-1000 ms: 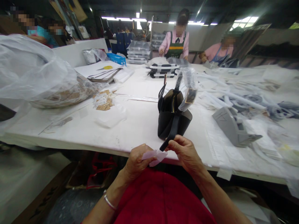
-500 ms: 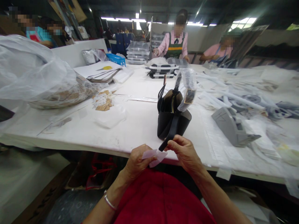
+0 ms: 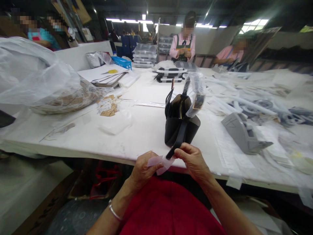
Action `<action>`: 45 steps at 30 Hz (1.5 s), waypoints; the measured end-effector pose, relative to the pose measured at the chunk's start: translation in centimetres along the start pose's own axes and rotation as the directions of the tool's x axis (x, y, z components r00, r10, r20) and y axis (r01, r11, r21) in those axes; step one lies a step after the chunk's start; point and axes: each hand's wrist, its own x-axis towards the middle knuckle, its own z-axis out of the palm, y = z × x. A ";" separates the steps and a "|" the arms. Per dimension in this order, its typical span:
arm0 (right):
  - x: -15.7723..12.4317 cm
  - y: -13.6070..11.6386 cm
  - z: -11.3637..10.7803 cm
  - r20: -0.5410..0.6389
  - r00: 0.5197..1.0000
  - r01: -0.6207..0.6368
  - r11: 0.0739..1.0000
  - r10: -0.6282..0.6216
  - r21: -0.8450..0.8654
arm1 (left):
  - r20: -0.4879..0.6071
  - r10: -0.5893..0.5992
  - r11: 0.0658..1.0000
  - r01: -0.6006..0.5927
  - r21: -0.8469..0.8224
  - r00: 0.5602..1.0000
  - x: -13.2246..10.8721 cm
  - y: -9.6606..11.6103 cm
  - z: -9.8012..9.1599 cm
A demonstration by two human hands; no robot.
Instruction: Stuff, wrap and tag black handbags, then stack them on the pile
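A black handbag (image 3: 192, 130) stands on the table in front of me with its top open. Its black strap (image 3: 179, 138) reaches down toward me over the table's front edge. My right hand (image 3: 192, 158) pinches the strap close to its end. Closed on a translucent white paper strip (image 3: 158, 163) is my left hand (image 3: 145, 168), and the strip lies around the strap's tip. Clear plastic wrap (image 3: 197, 83) covers part of the bag's upper handle and a gold-coloured fitting (image 3: 199, 101).
A grey tape dispenser (image 3: 241, 132) sits to the right, before a heap of white wrapped straps (image 3: 254, 106). Leftward are a large plastic bag (image 3: 36, 75), brown card pieces (image 3: 109, 109) and yellow-handled scissors (image 3: 111, 71). Across the table, a co-worker (image 3: 183, 49) stands behind stacked bags (image 3: 170, 75).
My hands and the handbag stay almost in place, with the paper strip shifted slightly. The co-worker opposite has brought both hands together at the chest.
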 end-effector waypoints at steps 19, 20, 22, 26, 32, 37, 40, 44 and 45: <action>-0.6 -0.2 -1.2 0.045 0.995 -0.090 0.992 0.094 -0.087 | 0.034 -0.318 0.923 0.318 -0.216 0.947 -0.2 0.8 4.7; -0.7 -0.2 -1.3 0.032 0.995 -0.092 0.992 0.095 -0.088 | 0.020 -0.314 0.925 0.311 -0.218 0.949 -0.4 0.7 4.9; -0.7 -0.1 -1.3 0.000 0.996 -0.084 0.993 0.084 -0.081 | 0.024 -0.295 0.934 0.294 -0.201 0.955 -0.8 0.7 5.3; -0.7 0.3 -1.0 -0.060 0.997 -0.055 0.997 0.051 -0.059 | 0.088 -0.296 0.938 0.307 -0.163 0.951 -1.2 0.7 6.1; -0.6 0.8 -1.2 -0.043 0.997 -0.071 0.997 0.069 -0.043 | -0.037 -0.456 0.863 0.432 -0.263 0.889 -0.5 1.2 6.6; -0.7 0.8 -1.2 -0.024 0.992 -0.119 0.993 0.120 0.024 | -0.009 -0.508 0.812 0.475 -0.340 0.862 -0.3 1.3 7.0; -0.9 0.9 -1.2 0.006 0.984 -0.180 0.981 0.181 0.077 | -0.096 -0.474 0.840 0.417 -0.346 0.875 0.0 1.3 7.6; -0.8 1.6 -1.7 -0.019 0.986 -0.168 0.985 0.167 -0.044 | -0.069 -0.407 0.878 0.369 -0.304 0.911 1.0 1.5 8.0; -0.7 1.7 -1.9 -0.047 0.989 -0.146 0.986 0.143 -0.075 | -0.043 -0.389 0.887 0.362 -0.287 0.920 1.3 1.5 7.9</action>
